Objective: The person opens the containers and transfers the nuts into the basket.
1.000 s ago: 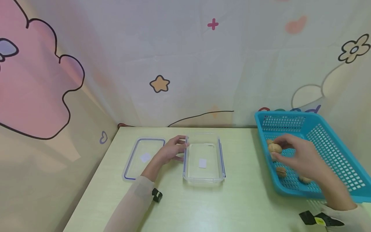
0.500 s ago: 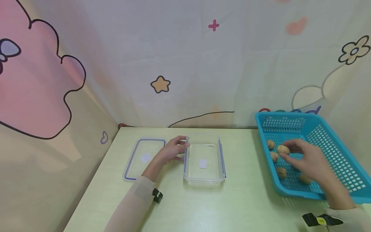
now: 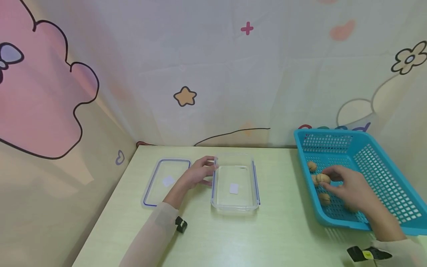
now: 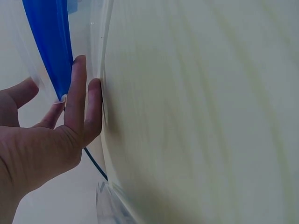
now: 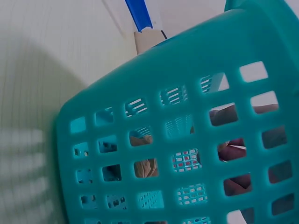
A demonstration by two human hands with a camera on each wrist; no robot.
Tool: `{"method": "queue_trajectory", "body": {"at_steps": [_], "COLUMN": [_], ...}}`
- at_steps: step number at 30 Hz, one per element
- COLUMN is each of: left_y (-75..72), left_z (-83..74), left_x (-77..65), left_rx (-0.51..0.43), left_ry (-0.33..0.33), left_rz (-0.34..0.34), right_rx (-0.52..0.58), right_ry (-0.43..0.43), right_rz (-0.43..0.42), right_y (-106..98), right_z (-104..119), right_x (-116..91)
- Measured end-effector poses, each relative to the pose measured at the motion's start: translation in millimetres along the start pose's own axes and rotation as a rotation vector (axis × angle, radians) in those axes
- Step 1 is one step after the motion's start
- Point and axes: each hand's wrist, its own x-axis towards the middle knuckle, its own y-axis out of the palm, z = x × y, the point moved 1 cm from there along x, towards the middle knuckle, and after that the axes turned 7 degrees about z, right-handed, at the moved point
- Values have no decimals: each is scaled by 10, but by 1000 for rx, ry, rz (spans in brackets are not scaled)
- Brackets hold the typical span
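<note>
In the head view my left hand (image 3: 199, 171) rests its extended fingers against the left side of a clear plastic food container (image 3: 234, 205) with blue sealing edges. The left wrist view has those fingertips by its blue side latch (image 4: 49, 42). My right hand (image 3: 350, 185) reaches into a blue plastic basket (image 3: 413, 189) and pinches a walnut (image 3: 323, 178) between thumb and fingers. Several other walnuts lie in the basket, among them one walnut (image 3: 311, 166) behind and another walnut (image 3: 324, 199) in front. From the right wrist, the basket wall (image 5: 117, 154) hides most of this hand.
Left of the container, partly behind my left forearm, lies a clear lid (image 3: 156, 185) with a blue seal. A white label (image 3: 234, 188) shows at the container's bottom. A printed curtain (image 3: 213, 74) hangs behind the pale table (image 3: 280, 230).
My right hand, pinching a walnut, has shifted right, then slightly down and back left inside the basket, uncovering other walnuts. My left hand and the container stay put.
</note>
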Motion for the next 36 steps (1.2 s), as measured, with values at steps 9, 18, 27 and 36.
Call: {"method": "queue_trajectory", "body": {"at_steps": [9, 18, 27, 36], "left_y": [-8, -9, -13, -47], "left_z": [2, 18, 16, 41], "left_x": [-1, 9, -4, -57], "left_rx": [8, 11, 5, 78], "left_ry": [11, -8, 0, 11], "left_rz": [14, 8, -13, -49], "right_rx": [-12, 10, 16, 22], "right_ry": [-2, 6, -56, -243], "right_rz": [7, -49, -88, -217], "right_y": [-2, -11, 2, 83], "right_z": [-4, 34, 261, 773], "right_x": [-6, -49, -17, 152]}}
